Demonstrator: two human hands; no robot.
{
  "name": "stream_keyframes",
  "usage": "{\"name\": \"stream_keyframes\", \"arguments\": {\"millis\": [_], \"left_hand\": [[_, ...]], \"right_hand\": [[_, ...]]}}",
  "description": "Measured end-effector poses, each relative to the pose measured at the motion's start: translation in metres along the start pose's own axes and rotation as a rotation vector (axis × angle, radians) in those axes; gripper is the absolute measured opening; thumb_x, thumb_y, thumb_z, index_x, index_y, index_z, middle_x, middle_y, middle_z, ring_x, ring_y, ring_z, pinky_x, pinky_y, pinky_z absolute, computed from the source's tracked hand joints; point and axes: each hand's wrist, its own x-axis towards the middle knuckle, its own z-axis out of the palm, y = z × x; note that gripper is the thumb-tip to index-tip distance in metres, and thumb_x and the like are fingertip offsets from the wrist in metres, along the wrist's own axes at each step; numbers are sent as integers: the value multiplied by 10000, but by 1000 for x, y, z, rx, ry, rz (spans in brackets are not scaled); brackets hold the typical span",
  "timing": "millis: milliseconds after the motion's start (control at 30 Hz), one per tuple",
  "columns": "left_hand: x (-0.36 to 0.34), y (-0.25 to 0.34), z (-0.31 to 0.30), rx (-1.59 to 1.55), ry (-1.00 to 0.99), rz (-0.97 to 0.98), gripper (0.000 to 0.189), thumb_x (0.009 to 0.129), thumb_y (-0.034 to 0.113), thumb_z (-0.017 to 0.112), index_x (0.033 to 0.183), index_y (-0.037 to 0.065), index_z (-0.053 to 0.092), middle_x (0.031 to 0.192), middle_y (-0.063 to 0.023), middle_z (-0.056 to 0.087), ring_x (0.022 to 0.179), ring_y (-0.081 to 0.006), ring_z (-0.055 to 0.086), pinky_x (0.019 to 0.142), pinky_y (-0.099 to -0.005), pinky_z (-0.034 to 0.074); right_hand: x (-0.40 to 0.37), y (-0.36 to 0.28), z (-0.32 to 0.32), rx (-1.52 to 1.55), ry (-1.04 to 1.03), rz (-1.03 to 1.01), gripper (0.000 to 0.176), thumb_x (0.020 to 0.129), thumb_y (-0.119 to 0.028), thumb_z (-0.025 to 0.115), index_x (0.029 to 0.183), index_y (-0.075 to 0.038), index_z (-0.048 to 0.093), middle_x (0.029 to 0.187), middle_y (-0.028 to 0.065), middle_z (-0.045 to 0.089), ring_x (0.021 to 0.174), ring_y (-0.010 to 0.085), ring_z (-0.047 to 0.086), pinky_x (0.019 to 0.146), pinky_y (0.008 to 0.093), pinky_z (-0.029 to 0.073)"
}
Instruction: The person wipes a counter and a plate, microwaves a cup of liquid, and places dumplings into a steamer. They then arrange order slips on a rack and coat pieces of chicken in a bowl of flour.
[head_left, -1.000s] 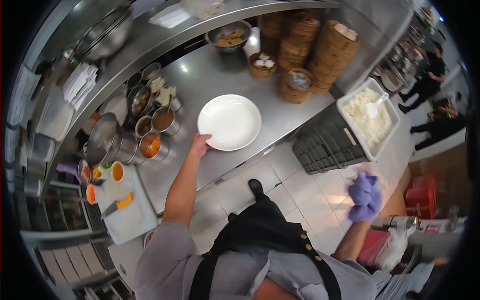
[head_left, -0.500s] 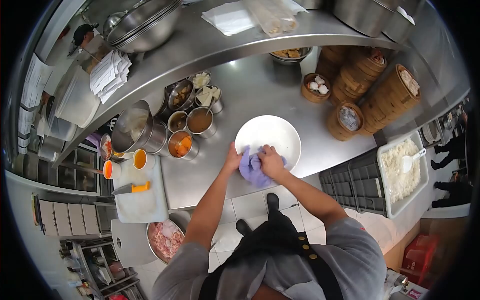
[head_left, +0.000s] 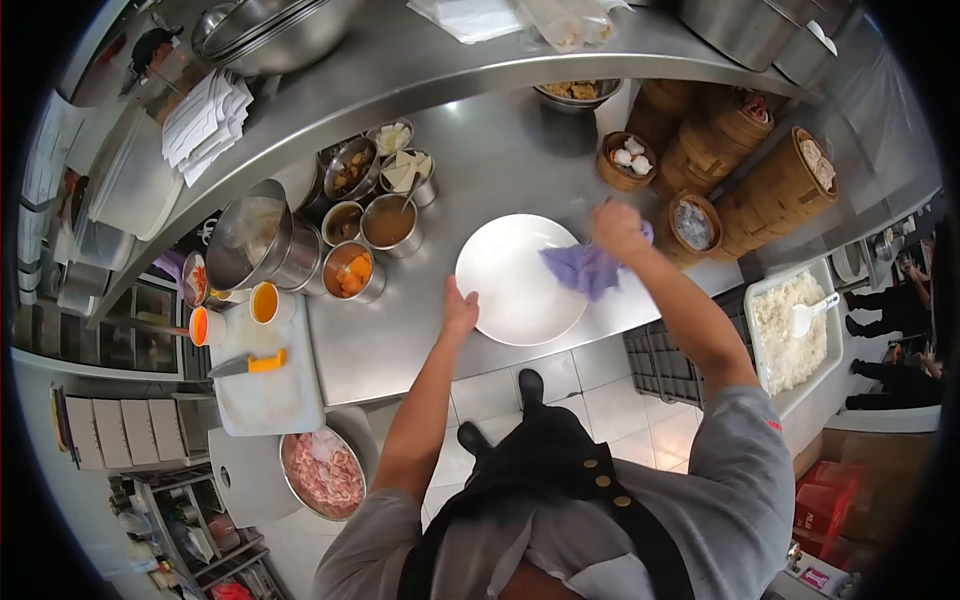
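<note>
A wide white plate (head_left: pixel 508 285) lies at the front of the steel counter. My left hand (head_left: pixel 460 308) grips its left rim, thumb on top and the other fingers mostly hidden. Off the plate's upper right side, my right hand (head_left: pixel 618 230) is closed on a purple cloth (head_left: pixel 588 268). Part of the cloth trails over the plate's right edge, while another corner shows right of the hand. Just beyond that hand stand a small bamboo steamer (head_left: pixel 692 225) and another steamer with white pieces (head_left: pixel 627 163).
Metal pots of sauce (head_left: pixel 390 225) and orange pieces (head_left: pixel 350 273) stand left of the plate. A yellow-handled knife (head_left: pixel 255 363) lies on a white cutting board (head_left: pixel 270 405). Rice fills a white tub (head_left: pixel 838 345) at right. Stacked bamboo steamers (head_left: pixel 780 205) stand behind. A steel shelf (head_left: pixel 420 75) overhangs.
My right hand has lifted the purple cloth from the plate's lower part and moved it up and right, past the rim. My left hand stays at the plate's left edge.
</note>
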Motion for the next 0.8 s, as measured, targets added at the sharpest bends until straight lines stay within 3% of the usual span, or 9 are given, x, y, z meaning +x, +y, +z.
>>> {"name": "stream_keyframes", "arguments": {"millis": [100, 200, 267, 367, 433, 467, 600, 667, 800], "left_hand": [[-25, 6, -28, -47, -28, -56, 574, 847, 2, 528, 1357, -35, 266, 1217, -244, 523, 1135, -329, 522, 969, -359, 394], [-33, -14, -51, -77, 13, -17, 545, 852, 0, 516, 1344, -26, 281, 1221, -246, 517, 1147, -324, 515, 968, -360, 392], [-36, -4, -75, 7, 98, 93, 463, 862, 7, 490, 1288, -9, 311, 1142, -244, 568, 1063, -364, 570, 900, -378, 441], [-51, 40, -103, 63, 83, 19, 390, 855, -8, 464, 1221, 11, 329, 1014, -249, 620, 938, -424, 607, 809, -427, 477], [-52, 54, -101, 137, 110, 105, 380, 844, -22, 456, 1201, 19, 330, 962, -253, 628, 891, -442, 606, 778, -452, 478], [-52, 61, -96, 208, 132, 192, 371, 833, -36, 447, 1180, 27, 332, 910, -258, 635, 844, -461, 604, 747, -476, 478], [-33, 62, -85, 154, 189, 240, 416, 814, -49, 470, 1199, 55, 354, 895, -253, 629, 842, -450, 599, 735, -467, 481], [-31, 53, -83, 150, 171, 227, 418, 807, -51, 466, 1195, 49, 347, 898, -262, 628, 837, -452, 599, 727, -477, 479], [-20, 52, -84, 194, 153, 192, 432, 795, -59, 462, 1197, 40, 341, 907, -271, 628, 840, -446, 603, 719, -466, 487]], "right_hand": [[3, 29, 11, 366, 267, 96, 327, 785, -216, 570, 1092, -115, 623, 1149, 163, 558, 964, 358, 604, 828, 416, 498], [-34, -18, 114, 148, 535, 60, 392, 756, -175, 578, 1147, -148, 597, 1197, 187, 500, 980, 383, 576, 849, 426, 489], [-80, -38, 109, 328, 269, -235, 434, 744, -144, 593, 1177, -123, 567, 1242, 217, 442, 1056, 401, 515, 884, 448, 471], [-97, -53, 83, 792, 262, -282, 464, 751, -139, 604, 1209, -106, 536, 1253, 237, 438, 1125, 413, 460, 956, 473, 416], [-80, -101, 58, 854, 376, -373, 457, 756, -134, 609, 1206, -90, 537, 1294, 245, 401, 1195, 396, 420, 964, 424, 417], [-66, -130, 66, 773, 465, -468, 444, 766, -160, 608, 1200, -94, 543, 1292, 252, 410, 1190, 396, 427, 957, 433, 421], [-110, -124, 78, 267, -43, -717, 428, 745, -125, 579, 1172, -124, 559, 1282, 246, 443, 1163, 394, 451, 949, 464, 421], [-130, -66, 78, 306, -201, -629, 313, 712, -112, 576, 1019, -122, 638, 1185, 211, 513, 1102, 364, 502, 917, 438, 446], [-90, -3, 17, 462, -171, -104, 319, 685, -134, 613, 1001, -114, 651, 1151, 212, 540, 1106, 341, 513, 935, 426, 440]]}}
